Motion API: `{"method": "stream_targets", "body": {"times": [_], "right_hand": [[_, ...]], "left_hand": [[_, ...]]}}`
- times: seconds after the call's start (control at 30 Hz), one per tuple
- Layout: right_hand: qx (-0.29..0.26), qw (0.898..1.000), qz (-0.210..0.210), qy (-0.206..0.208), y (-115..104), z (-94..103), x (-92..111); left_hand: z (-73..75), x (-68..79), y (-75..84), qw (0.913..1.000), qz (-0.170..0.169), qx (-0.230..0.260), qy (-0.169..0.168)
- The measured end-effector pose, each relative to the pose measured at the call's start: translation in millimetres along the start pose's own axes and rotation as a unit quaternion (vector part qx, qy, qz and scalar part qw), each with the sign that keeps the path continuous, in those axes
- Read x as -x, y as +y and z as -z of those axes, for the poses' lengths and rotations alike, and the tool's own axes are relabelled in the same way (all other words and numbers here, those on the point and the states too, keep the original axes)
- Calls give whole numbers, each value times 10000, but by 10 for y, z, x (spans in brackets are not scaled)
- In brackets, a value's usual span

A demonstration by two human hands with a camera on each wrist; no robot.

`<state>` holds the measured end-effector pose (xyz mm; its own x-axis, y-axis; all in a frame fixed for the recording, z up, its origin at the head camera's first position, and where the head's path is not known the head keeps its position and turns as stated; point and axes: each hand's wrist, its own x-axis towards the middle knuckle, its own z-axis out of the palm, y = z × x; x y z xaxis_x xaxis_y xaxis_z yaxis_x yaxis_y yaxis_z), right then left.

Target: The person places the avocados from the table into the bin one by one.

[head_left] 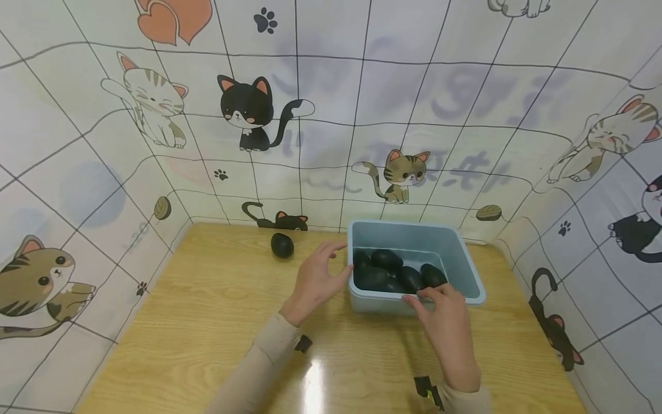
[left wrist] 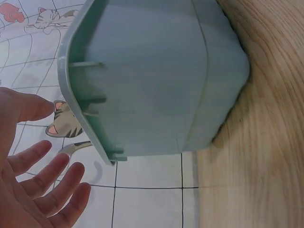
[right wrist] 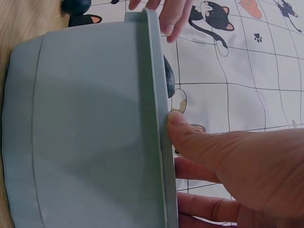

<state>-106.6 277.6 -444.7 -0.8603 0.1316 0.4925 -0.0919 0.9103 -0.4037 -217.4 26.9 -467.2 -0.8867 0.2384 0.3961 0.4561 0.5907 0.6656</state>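
A light blue plastic bin (head_left: 469,264) stands on the table at the right, with several dark avocados (head_left: 387,260) lying in its left and front part. One more avocado (head_left: 281,245) rests on the tabletop left of the bin. Beside the bin's left rim is my left hand (head_left: 318,282), fingers spread and loosely bent; the left wrist view shows this hand (left wrist: 45,171) apart from the bin wall. At the front rim, my right hand (head_left: 447,325) pinches the edge. Its thumb (right wrist: 190,135) touches the rim, while the other fingers reach over to the inner side, partly hidden.
The wooden table (head_left: 217,322) meets walls covered in cat-patterned tile print (head_left: 331,138) at the back and both sides. Dark pieces on both wrists (head_left: 303,344) show near the sleeves. The bin stands close to the back wall.
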Motion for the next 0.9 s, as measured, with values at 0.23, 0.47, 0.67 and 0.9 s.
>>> {"method": "stream_targets", "body": {"times": [0.23,0.47,0.67,0.9], "right_hand": [[20,10000,55,56,9,-11,1],[-17,10000,19,25,4,-3,8],[-29,10000,20,41,-4,4,9],[26,9999,67,106,-7,-5,17]], "left_hand": [[22,46,-110,9999,96,33,61],[48,66,-185,9998,188,35,79],[47,84,-228,9997,251,-34,67],[43,114,-290,9995,284,-49,137]]}}
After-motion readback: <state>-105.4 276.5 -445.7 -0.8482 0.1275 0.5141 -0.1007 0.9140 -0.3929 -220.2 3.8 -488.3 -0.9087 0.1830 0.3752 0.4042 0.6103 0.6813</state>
